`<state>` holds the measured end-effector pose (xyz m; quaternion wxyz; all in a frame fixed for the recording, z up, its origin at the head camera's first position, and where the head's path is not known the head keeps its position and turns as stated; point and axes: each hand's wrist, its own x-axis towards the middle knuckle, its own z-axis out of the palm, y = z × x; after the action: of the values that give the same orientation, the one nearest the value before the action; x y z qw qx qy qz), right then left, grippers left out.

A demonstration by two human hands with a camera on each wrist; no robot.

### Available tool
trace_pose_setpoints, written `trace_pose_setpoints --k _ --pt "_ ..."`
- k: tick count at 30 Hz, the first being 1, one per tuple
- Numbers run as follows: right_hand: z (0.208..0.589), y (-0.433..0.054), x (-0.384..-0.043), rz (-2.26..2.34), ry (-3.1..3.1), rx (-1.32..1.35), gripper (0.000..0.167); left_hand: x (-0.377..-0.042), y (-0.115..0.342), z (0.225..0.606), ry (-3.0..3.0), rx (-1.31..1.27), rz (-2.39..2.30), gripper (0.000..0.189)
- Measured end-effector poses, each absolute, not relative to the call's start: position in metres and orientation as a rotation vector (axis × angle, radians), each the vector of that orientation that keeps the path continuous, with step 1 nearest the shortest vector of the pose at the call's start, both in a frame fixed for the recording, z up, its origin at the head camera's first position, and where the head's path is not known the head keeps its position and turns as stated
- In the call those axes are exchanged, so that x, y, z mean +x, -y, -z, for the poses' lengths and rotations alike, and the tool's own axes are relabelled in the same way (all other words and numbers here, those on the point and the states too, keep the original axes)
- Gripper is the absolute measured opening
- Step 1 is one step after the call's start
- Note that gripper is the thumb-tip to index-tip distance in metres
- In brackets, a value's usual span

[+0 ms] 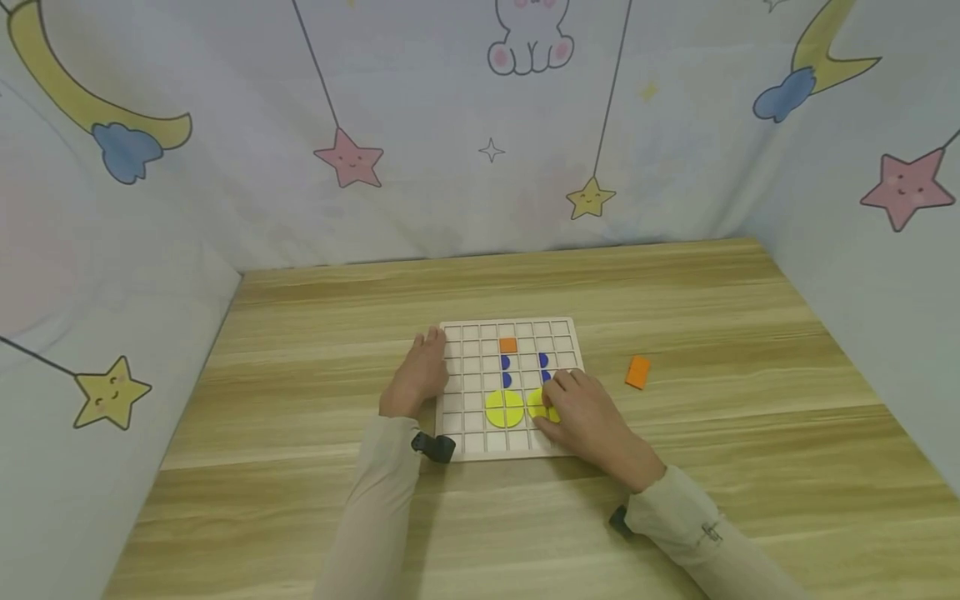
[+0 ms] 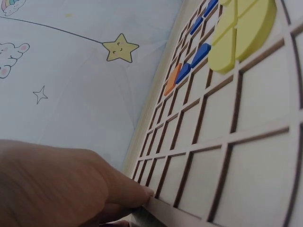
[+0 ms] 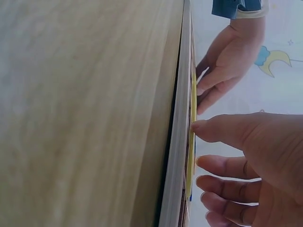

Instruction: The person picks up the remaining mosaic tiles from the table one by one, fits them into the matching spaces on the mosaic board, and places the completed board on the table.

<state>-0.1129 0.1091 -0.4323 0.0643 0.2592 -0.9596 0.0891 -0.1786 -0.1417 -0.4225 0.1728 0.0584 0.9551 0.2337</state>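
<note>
A pale wooden grid board (image 1: 472,446) lies on the table, divided into many square cells. My left hand (image 1: 425,367) grips its left edge, with a fingertip on the rim in the left wrist view. Over the lower right of the board, my right hand (image 1: 588,417) touches yellow pieces (image 1: 535,403) with thumb and fingertips, partly covering them. To their left sits a full yellow circle (image 1: 504,408) of quarter pieces. Above these are blue half-round pieces (image 1: 506,380) in two columns, and one orange square (image 1: 508,345) tops the left column.
Loose orange pieces (image 1: 637,372) lie on the wooden table (image 1: 300,350) to the right of the board. A pale cloth (image 1: 450,208) printed with stars and moons encloses the back and sides. Both wrists wear dark devices.
</note>
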Motion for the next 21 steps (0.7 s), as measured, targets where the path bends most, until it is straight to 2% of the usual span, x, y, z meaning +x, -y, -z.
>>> trace_pose_setpoints --k 10,21 --pt "0.426 -0.118 -0.119 -0.32 2.934 0.754 0.023 -0.178 0.143 0.421 -2.702 0.164 -0.674 0.057" --pt "0.414 -0.162 -0.132 -0.399 2.958 0.653 0.012 -0.178 0.142 0.422 -2.687 0.133 -0.681 0.057"
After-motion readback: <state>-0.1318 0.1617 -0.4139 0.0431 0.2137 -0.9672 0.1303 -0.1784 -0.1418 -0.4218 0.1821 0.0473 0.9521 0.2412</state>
